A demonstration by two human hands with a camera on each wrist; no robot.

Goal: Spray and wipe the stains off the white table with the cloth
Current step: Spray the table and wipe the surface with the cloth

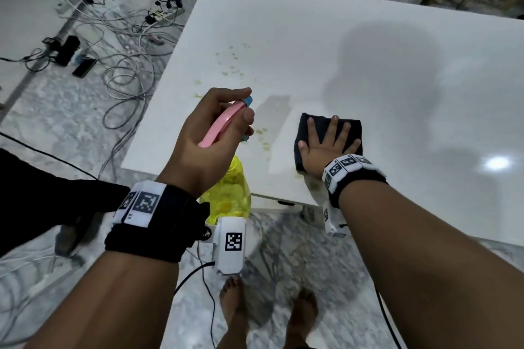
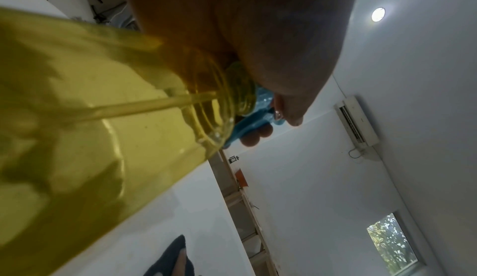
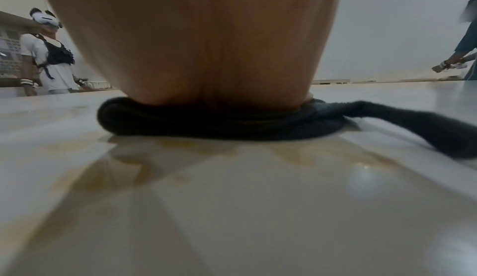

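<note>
Left grip [image 1: 204,133] clenches spray bottle [image 1: 226,193]; right grip [image 1: 326,147] flat on cloth [image 1: 317,127]; right wrist view reveals a wet smear [image 3: 180,158].

The far and right stretches of the white table [image 1: 368,37] are left bare and open to a hand. The near left corner is taken up by the spray bottle [image 1: 226,193], held above the edge, and the dark cloth [image 1: 317,127], pressed flat just right of it, with a narrow stained gap between them
</note>
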